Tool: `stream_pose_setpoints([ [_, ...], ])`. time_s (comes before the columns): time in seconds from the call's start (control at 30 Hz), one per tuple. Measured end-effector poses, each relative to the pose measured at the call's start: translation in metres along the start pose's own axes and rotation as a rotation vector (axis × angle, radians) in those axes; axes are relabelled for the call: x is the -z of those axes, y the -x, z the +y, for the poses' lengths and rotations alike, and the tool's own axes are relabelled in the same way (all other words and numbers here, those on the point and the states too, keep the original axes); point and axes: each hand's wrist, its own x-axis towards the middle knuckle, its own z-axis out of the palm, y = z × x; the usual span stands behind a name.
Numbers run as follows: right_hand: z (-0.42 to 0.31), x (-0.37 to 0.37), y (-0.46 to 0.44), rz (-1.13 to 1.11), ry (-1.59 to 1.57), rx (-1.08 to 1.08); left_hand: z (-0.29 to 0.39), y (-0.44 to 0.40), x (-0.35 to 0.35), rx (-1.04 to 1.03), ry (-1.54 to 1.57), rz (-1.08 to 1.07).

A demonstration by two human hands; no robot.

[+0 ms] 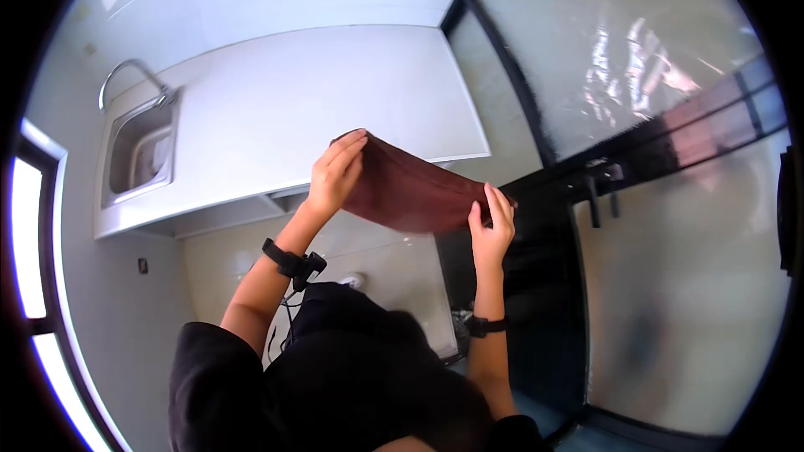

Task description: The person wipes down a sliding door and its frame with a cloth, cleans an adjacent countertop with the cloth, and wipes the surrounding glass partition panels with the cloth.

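"What's nearest?"

"The black short-sleeved fabric shirt (360,368) on the person's body. Past it, a bulky black strap-on device (293,264) circles the left forearm, and a slim black band (486,326) the right wrist."

"And the hands?"

"Both are gripping. The left hand (336,170) pinches one upper corner of a dark reddish-brown cloth (410,192); the right hand (492,222) pinches the opposite end between thumb and fingers."

"Where is the cloth, exactly?"

"In the air between the hands, spread sideways, its lower edge sagging. It overlaps the counter's front edge in view; I can't tell its height above it."

"What's below and beyond?"

"Glossy pale floor tiles (394,285) below, then a smooth white rectangular countertop (301,100). A stainless-steel rectangular sink (142,155) is set into its left end, with a curved chrome faucet (134,67) at the rim."

"To the right?"

"A black-framed door with cloudy translucent panels (670,285) and a black handle (593,201)."
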Motion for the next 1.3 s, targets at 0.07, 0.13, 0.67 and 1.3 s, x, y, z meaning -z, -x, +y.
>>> stream_pose_setpoints([
  [0.07, -0.011, -0.025, -0.002, -0.002, -0.120, -0.005, -0.015, 0.024, 0.013, 0.062, -0.059, 0.067],
  [0.13, -0.023, -0.044, -0.004, -0.026, -0.196, -0.032, -0.023, 0.042, 0.025, 0.117, -0.113, 0.140],
  [0.67, 0.021, -0.228, -0.077, -0.427, -0.315, -0.095, -0.129, 0.016, 0.015, 0.564, -0.378, -0.098],
  [1.3, 0.033, -0.377, -0.022, -0.889, 0.059, 0.238, -0.224, 0.068, -0.079, 0.770, -0.750, -0.509],
])
